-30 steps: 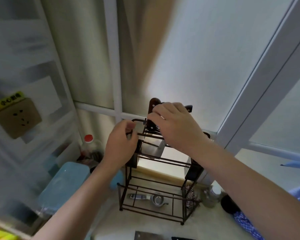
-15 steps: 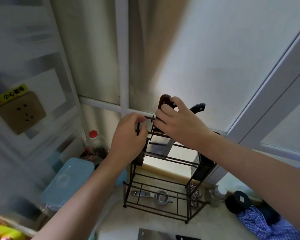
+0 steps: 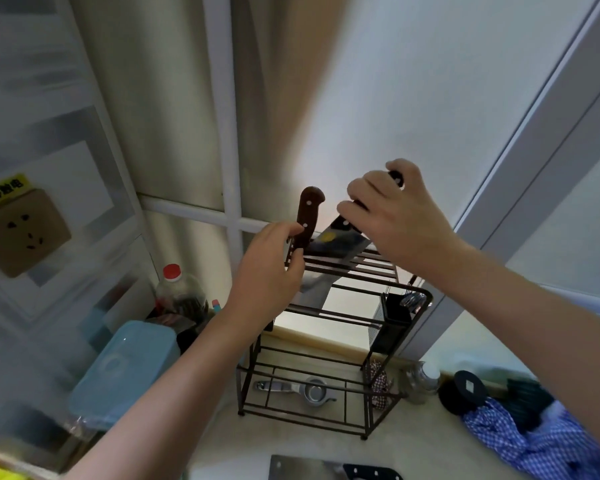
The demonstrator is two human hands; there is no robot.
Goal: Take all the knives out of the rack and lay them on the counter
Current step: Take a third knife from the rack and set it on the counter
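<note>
A dark wire rack (image 3: 360, 344) stands on the pale counter (image 3: 412, 455) against the window. A brown-handled knife (image 3: 308, 216) sticks up from the rack's top left, blade down in a slot. My left hand (image 3: 269, 275) grips the rack's top left corner, thumb against that brown handle. My right hand (image 3: 395, 216) is closed on the black handle of a cleaver (image 3: 338, 245), whose wide blade is partly raised above the top bars. Another cleaver (image 3: 329, 467) lies flat on the counter at the bottom edge.
A metal squeezer (image 3: 302, 389) lies on the rack's bottom shelf and a black utensil holder (image 3: 397, 311) hangs at its right. A blue lidded box (image 3: 125, 372) and a red-capped bottle (image 3: 179, 289) stand at the left. A blue checked cloth (image 3: 534, 441) lies at the right.
My right hand has let go of the brown handle, moved right to the black-handled cleaver and lifted it partway out. My left hand stays on the rack's corner.
</note>
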